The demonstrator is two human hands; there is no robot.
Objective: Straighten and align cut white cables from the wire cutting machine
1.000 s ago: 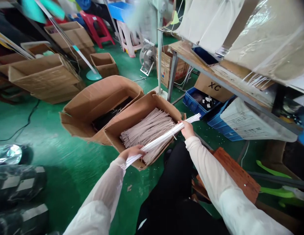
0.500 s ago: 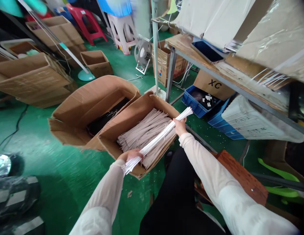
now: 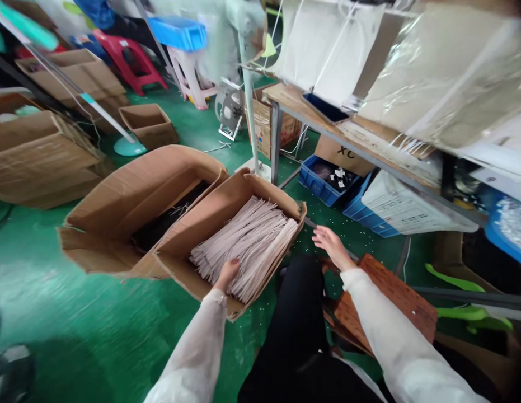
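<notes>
Brown cardboard carton (image 3: 281,197) serves as reference. Left of it, a second carton (image 3: 134,190) is butted against its wall, dark contents inside. Inside the reference carton, a pale strip bundle (image 3: 243,249) is packed flat, filling most of the floor; no loose strips are held above it. Left hand (image 3: 228,274) is laid on the bundle, grip unclear. Right hand (image 3: 332,246) is open and empty, just past the carton's right corner. Open green floor (image 3: 369,246) is seen there; blue plastic crate (image 3: 323,179) is placed further right, wooden board (image 3: 390,296) nearer.
</notes>
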